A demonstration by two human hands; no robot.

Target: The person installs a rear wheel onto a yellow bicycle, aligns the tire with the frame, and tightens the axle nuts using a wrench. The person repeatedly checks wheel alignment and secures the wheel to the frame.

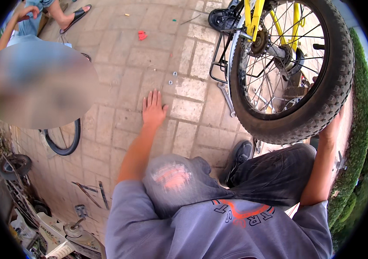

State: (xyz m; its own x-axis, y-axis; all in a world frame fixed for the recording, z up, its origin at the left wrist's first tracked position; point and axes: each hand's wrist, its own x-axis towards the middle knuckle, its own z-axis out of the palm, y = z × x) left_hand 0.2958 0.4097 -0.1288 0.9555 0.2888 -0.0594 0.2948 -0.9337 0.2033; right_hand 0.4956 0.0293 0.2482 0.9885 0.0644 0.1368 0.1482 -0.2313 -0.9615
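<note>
My left hand (154, 108) rests flat on the brick paving, palm down with its fingers stretched out. Two small nuts (170, 82) lie just beyond its fingertips. At the right stands the knobbly-tyred wheel (294, 127) of a yellow-framed bicycle (253, 17), with a sprocket and spokes showing. My right hand (334, 122) reaches up at the far side of the tyre, which hides most of it; its grip does not show. Left of the wheel lies a combination wrench (226, 99). More metal tools show dimly through the spokes.
Beside the wheel is a black carrier rack (219, 64). A red scrap (142, 35) lies farther off. Another person's sandalled foot (77, 19) is at the far left, near a loose black tyre (65, 151). Tools (91, 190) and a worn scooter (74, 235) are lower left; a hedge (359, 129) borders the right.
</note>
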